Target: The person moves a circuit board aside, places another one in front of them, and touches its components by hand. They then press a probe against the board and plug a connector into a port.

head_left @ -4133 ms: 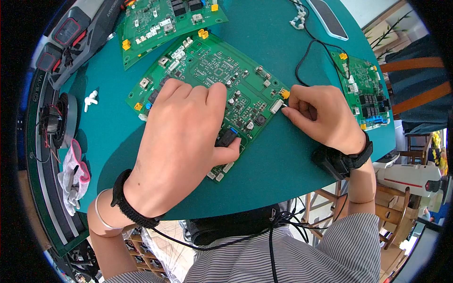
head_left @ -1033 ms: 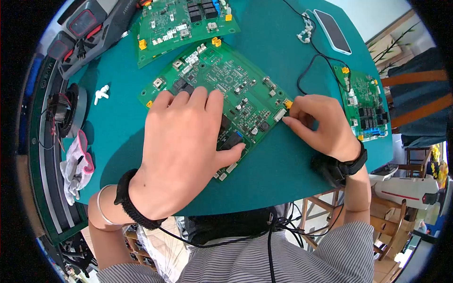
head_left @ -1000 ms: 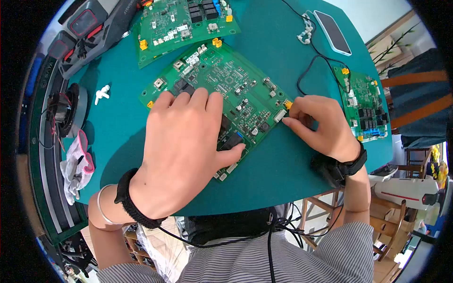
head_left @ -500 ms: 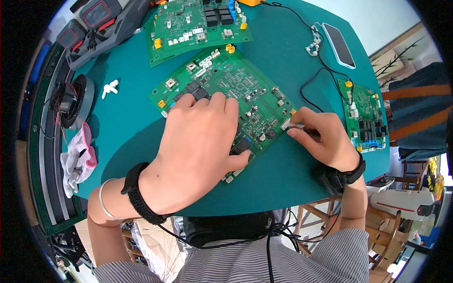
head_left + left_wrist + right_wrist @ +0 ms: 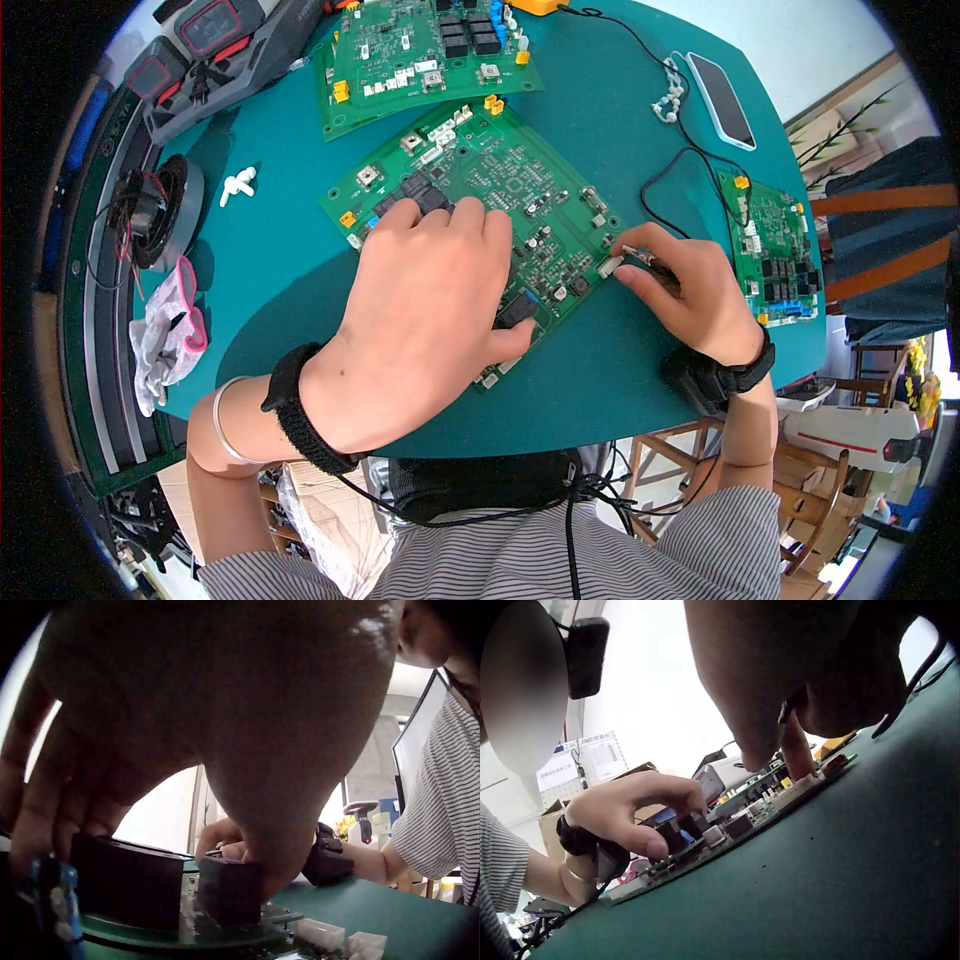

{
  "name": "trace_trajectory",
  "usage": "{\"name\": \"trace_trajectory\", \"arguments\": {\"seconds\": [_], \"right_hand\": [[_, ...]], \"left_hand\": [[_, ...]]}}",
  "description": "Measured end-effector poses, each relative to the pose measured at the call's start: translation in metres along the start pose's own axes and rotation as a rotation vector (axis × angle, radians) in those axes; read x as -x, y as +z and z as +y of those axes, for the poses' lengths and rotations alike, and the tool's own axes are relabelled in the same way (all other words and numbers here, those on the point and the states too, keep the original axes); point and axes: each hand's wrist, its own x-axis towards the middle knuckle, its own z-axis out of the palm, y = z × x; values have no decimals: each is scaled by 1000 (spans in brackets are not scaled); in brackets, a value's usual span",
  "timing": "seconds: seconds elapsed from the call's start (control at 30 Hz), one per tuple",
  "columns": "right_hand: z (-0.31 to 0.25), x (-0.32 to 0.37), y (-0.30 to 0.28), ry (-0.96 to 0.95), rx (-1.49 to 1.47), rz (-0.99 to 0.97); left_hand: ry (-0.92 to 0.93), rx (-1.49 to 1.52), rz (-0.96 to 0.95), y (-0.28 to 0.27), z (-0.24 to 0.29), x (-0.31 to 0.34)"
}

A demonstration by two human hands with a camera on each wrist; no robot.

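Note:
A green circuit board [image 5: 555, 190] lies slantwise on the table in front of me. My left hand [image 5: 425, 300] arches over its near left part, bent fingers at the black relays [image 5: 425, 190] and thumb beside another relay [image 5: 515, 310]. The left wrist view shows tall black relay blocks [image 5: 127, 877] under that palm. At the board's right corner my right hand [image 5: 700, 300] pinches a small thin dark-and-silver piece [image 5: 632, 252] between thumb and forefinger, right at a white connector [image 5: 609, 267]. I cannot tell what the piece is. In the right wrist view, a fingertip reaches the white connector strip [image 5: 795, 793].
A second circuit board [image 5: 425, 90] lies behind, overlapping near the first one's far corner; another board [image 5: 770, 225] lies at right. A phone [image 5: 720, 100], a black cable [image 5: 660, 185], white earphones [image 5: 238, 185], a glove [image 5: 170, 340] and a grey case [image 5: 215, 60] surround the work.
The head view has shifted, so the table scene sits further right and lower. My right forefinger has straightened towards the connector, and the thin piece now shows. My left hand keeps its grip.

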Motion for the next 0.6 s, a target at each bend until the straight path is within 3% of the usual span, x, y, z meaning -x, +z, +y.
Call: {"name": "trace_trajectory", "arguments": {"seconds": [0.13, 0.6], "right_hand": [[1, 0, 0, -27, 14, 3], [1, 2, -4, -245, 36, -102]], "left_hand": [[46, 14, -101, -3, -2, 1], [185, 68, -118, -6, -11, -1]]}}
